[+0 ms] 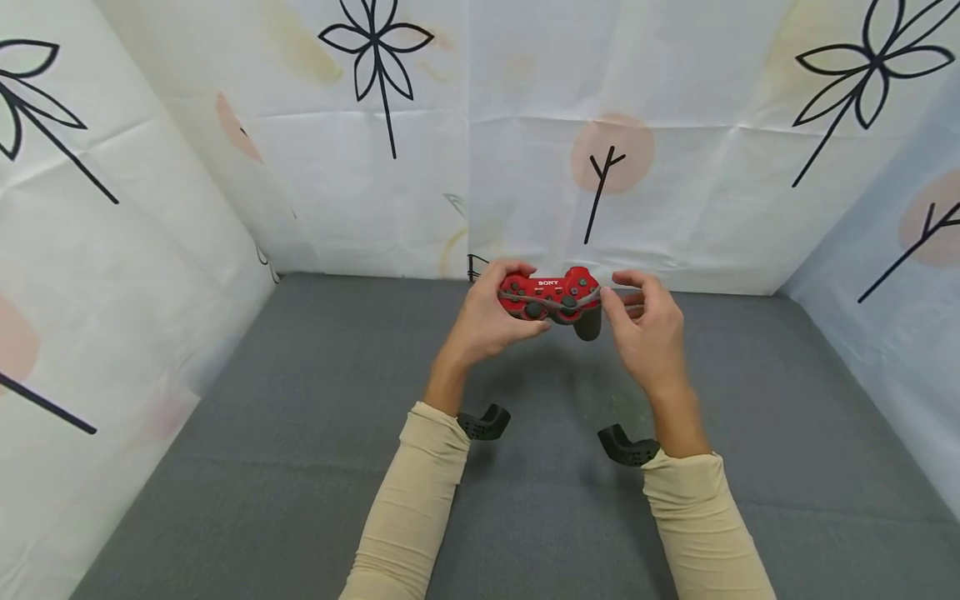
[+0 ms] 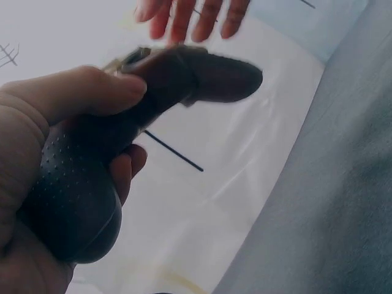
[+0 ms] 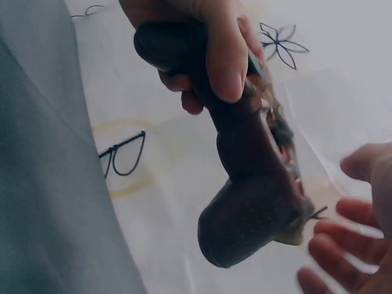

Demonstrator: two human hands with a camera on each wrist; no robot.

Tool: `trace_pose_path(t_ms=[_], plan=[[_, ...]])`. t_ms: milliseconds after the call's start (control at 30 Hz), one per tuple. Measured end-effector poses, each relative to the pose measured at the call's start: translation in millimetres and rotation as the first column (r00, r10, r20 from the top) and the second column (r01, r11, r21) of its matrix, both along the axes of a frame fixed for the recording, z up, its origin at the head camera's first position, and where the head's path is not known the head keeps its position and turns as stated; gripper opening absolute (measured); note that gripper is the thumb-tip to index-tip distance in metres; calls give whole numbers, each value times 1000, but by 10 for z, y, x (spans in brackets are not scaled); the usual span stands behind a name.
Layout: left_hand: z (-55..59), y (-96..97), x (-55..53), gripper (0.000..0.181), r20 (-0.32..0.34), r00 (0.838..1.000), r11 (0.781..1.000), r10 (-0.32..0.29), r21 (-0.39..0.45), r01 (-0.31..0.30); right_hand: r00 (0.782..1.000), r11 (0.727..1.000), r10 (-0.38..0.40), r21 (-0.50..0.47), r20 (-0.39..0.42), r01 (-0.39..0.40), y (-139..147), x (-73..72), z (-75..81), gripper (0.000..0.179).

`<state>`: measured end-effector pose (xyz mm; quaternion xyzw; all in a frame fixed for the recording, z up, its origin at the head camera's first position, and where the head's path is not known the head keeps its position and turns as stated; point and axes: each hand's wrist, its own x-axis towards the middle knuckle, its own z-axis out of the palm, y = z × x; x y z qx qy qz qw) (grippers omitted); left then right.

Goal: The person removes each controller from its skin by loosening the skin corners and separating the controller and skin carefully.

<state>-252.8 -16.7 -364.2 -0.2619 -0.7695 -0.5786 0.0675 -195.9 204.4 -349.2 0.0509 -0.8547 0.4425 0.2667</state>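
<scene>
A red SONY game controller (image 1: 551, 288) with black thumbsticks and a dark underside is held above the grey table. My left hand (image 1: 483, 321) grips one end, its thumb across the dark side and fingertips behind the dotted handle (image 2: 79, 190). A thin grey strip crosses the controller's face; whether it is a cable I cannot tell. Beside the other end is my right hand (image 1: 652, 337), fingers spread and loosely bent. In the right wrist view a gap shows between its fingers (image 3: 343, 239) and the controller (image 3: 251, 202), where a short thin wire-like end sticks out.
The grey table surface (image 1: 300, 467) spreads below both hands. White cloth walls (image 1: 517, 192) with printed flowers and trees stand behind and at both sides. A black camera mount (image 1: 486, 422) juts from the left wrist, and another mount (image 1: 626, 448) from the right.
</scene>
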Motion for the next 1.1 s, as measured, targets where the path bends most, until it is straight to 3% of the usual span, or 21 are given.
trace_pose_path(t_ms=[100, 233, 300, 367, 467, 533, 700, 833, 1000, 1100], plan=[[6, 45, 16, 67, 0, 998, 998, -65, 8, 65, 988, 996, 22, -86, 151, -9, 63, -10, 15, 51], [25, 68, 30, 69, 27, 991, 990, -134, 48, 133, 946, 967, 153, -242, 287, -83, 103, -40, 20, 60], [37, 80, 36, 70, 36, 987, 986, -155, 62, 153, 912, 924, 269, -351, 311, -153, 110, -62, 7, 59], [45, 94, 45, 70, 42, 985, 984, -168, 68, 165, 870, 863, 378, -461, 316, -208, 110, -78, -8, 54], [45, 118, 60, 71, 55, 983, 983, -174, 66, 170, 825, 790, 471, -565, 312, -238, 104, -98, -42, 43], [36, 135, 66, 72, 74, 982, 983, -174, 65, 169, 833, 786, 457, -580, 312, -214, 99, -100, -57, 38], [6, 169, 60, 77, 89, 985, 989, -146, -13, 148, 892, 833, 327, -541, 313, -116, 83, -90, -71, 38], [-9, 158, 56, 71, 58, 991, 989, -121, -81, 125, 916, 869, 247, -491, 315, -65, 90, -74, -61, 40], [6, 113, 43, 33, -56, 995, 995, -78, -71, 74, 926, 897, 199, -441, 322, -39, 131, -76, -42, 48], [28, 94, 43, 23, -146, 989, 992, -38, -124, 20, 927, 908, 174, -418, 331, -21, 154, -79, -34, 50]])
